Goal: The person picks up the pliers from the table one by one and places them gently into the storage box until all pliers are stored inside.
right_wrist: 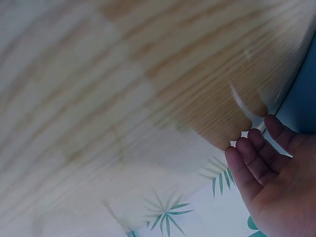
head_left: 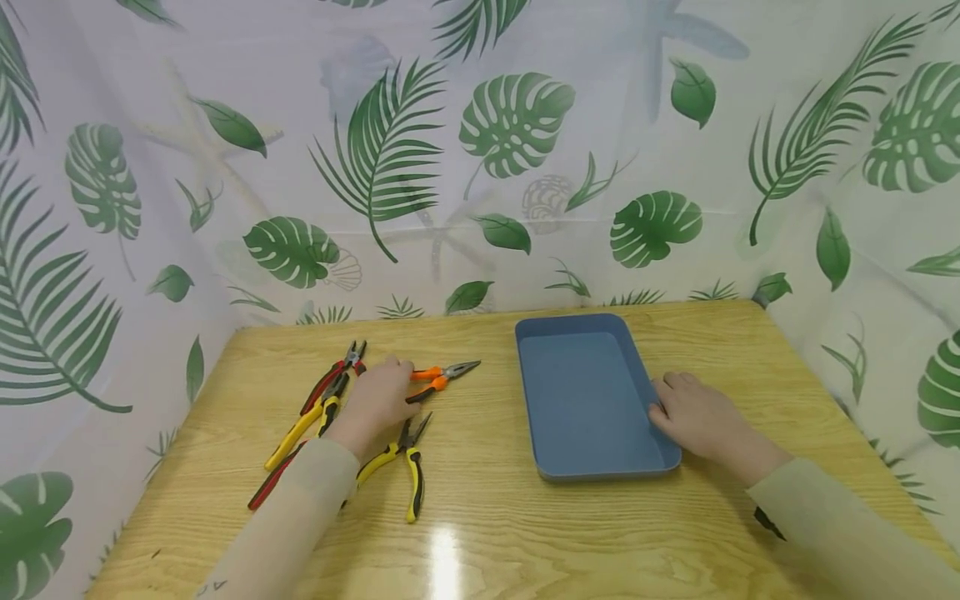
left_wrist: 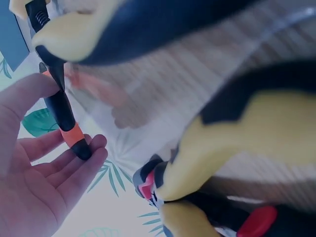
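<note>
Pliers [head_left: 439,380] with orange handles are lying just left of centre in the head view, jaws pointing right. The left hand [head_left: 377,402] is pinching the handles between thumb and fingers; because these are standing spread, an uneven squeeze could be pivoting them out of the grip. Below the hand, the nearer yellow pair [head_left: 415,483] is lying with its handles splayed, so a low, sideways lift could be snagging it. Further left, a second yellow pair [head_left: 292,437] and a red pair [head_left: 322,390] are crowding together, where the left sleeve [head_left: 288,517] could be knocking them. Right of centre, the right hand [head_left: 693,412] is resting at the tray's [head_left: 577,400] right edge, fingers loose, clamping nothing; a careless push there could be sliding the tray.
</note>
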`<state>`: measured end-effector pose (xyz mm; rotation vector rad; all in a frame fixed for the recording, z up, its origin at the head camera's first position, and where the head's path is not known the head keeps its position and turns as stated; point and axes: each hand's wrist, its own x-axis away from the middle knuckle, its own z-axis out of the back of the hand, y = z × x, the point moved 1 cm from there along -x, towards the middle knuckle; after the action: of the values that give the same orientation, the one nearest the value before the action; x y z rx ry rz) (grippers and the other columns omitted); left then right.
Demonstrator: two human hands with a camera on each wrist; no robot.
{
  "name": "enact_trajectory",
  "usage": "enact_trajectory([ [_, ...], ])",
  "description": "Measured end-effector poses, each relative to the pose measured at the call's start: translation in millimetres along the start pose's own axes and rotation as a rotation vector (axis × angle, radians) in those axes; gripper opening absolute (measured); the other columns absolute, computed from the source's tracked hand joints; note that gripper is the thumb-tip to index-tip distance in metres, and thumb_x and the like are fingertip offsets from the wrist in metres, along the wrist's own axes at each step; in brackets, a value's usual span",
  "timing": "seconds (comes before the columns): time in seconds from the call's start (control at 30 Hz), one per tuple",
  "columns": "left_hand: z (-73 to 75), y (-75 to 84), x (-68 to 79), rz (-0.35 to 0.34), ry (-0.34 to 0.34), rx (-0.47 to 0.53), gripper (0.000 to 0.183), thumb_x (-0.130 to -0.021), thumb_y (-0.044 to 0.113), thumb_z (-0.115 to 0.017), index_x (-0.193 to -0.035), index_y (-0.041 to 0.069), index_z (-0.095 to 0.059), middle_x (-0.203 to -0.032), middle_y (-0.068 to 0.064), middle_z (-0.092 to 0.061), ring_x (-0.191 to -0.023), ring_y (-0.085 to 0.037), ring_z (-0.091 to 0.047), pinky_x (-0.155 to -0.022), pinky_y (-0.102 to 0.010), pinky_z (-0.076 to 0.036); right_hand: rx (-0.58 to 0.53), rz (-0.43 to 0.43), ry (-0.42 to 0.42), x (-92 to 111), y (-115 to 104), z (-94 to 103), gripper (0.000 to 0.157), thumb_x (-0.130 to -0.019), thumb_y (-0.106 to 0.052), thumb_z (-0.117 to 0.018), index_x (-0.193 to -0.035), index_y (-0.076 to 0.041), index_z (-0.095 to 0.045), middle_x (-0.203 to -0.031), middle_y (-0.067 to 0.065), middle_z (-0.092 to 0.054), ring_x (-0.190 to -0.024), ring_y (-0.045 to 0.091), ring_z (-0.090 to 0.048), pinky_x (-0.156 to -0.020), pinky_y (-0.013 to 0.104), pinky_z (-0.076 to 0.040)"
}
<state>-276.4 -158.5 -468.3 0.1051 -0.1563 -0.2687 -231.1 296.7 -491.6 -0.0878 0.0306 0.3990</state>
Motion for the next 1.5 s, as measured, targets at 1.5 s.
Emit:
enact_trajectory([
  [1.5, 4.9, -10.5, -6.3, -0.148, 0.162, -0.093, 0.061, -0.085, 0.02, -0.091, -0.13, 0.003, -0.054, -0.123, -0.021, -0.054, -0.107, -0.034, -0.051, -0.089, -0.045, -0.053, 0.003, 0.001, 0.005, 0, 0, 4.8, 0.024, -0.106, -0.021, -0.051, -0.109, -0.001, -0.065, -0.09, 0.009, -0.056, -0.079, 0.024, -0.047, -0.072, 0.041, -0.042],
])
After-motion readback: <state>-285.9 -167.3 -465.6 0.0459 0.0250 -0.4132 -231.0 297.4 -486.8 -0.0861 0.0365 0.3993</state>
